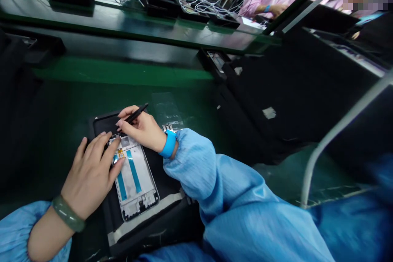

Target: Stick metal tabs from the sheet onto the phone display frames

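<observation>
A silver phone frame (144, 172) with two blue adhesive strips lies in a black tray (107, 125). My left hand (92, 172), a green bangle at its wrist, rests over the frame's left edge. Its fingers are stretched out and the fingertips touch the upper part, near a small orange flex cable (120, 152). My right hand (144, 129), with a blue wrist strap (168, 144), is closed around a slim black pen-like tool (135, 114) above the frame's top end. The tool's lower tip is hidden by my fingers.
A clear plastic sheet (166, 108) with small metal parts lies beside my right wrist. Black cloth (291, 90) covers things on the right, and a pale curved tube (325, 143) rises there. Behind a raised ledge (123, 28), cables, black trays and several co-workers are visible.
</observation>
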Demonstrator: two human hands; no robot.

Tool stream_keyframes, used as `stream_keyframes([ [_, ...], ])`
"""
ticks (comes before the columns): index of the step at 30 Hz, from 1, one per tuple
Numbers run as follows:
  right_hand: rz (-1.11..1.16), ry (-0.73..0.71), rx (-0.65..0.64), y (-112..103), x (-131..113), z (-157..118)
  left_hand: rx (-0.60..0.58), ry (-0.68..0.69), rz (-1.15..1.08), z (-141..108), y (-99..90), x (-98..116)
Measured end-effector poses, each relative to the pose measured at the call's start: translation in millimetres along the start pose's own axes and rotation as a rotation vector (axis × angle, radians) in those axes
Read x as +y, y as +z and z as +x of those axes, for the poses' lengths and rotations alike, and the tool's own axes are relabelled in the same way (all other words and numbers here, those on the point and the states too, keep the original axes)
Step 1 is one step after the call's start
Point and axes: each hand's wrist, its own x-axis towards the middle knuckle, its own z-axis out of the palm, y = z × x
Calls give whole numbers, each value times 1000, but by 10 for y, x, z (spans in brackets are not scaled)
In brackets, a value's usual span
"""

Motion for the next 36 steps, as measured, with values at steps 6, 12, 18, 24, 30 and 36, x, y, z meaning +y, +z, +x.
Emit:
stream_keyframes([
  [6, -101, -13, -29, -8, -74, -30, 2, 1, 1, 0, 13, 15],
  [12, -89, -17, 14, -17, -84, -44, 12, -7, -10, -5, 28, 18],
  [18, -136, -52, 3, -4, -100, -48, -6, -27, -42, 3, 29, 25],
  [24, -188, -95, -14, 18, -129, -57, -23, -45, -56, 11, 21, 26],
  [30, -241, -138, -3, 7, -114, -64, -13, -26, -50, 10, 23, 19],
  [36, -289, -173, -30, -1, -101, -46, -9, -27, -58, 11, 27, 17],
])
